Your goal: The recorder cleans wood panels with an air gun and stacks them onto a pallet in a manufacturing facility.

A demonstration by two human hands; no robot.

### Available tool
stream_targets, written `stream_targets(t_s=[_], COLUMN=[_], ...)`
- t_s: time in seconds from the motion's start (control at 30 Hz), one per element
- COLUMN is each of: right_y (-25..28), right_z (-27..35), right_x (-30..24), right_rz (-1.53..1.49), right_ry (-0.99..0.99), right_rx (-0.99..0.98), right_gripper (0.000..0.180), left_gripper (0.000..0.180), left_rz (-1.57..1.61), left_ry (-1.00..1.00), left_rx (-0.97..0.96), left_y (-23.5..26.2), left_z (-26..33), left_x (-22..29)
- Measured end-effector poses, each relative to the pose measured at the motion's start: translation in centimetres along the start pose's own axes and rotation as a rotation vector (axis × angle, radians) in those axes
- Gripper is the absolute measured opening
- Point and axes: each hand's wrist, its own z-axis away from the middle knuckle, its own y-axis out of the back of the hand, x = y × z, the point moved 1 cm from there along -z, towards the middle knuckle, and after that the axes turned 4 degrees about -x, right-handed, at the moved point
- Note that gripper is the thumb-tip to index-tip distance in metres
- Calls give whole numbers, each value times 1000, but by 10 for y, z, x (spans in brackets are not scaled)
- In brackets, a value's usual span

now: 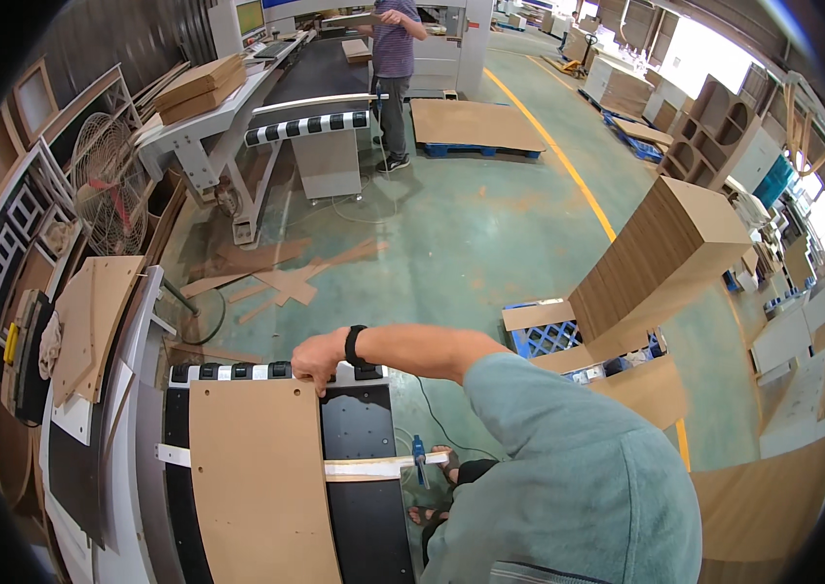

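My right hand [317, 360] reaches in from the right. Its fingers curl over the far right corner of a light brown board [256, 467] with small holes near its corners, and the thumb lies along the board's right edge. A black band [354, 346] circles the wrist. The board lies flat on a black machine bed [359, 428] with black and white blocks [242, 372] along its far end. A pale bar [364, 469] runs out from under the board to a blue clamp-like tool [419, 456]. My left hand is out of sight.
A tall stack of brown panels [646, 263] stands by a blue pallet [547, 341] on the right. Board offcuts [286, 277] litter the floor ahead. A person [395, 58] holds a panel by another machine. A wire-caged fan [110, 185] stands left.
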Motion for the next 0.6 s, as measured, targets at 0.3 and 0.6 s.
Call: stream_targets(t_s=[0.3, 0.6], right_y=[9, 10], right_z=[8, 1], right_x=[-6, -21], right_rz=[-31, 17], right_ry=[-68, -179], right_rx=[-46, -85], right_gripper=[22, 12], left_gripper=[40, 50], left_rz=[-121, 1], left_ry=[-89, 19], left_rx=[-23, -48], left_y=[-7, -12], left_z=[20, 43], left_x=[-23, -77])
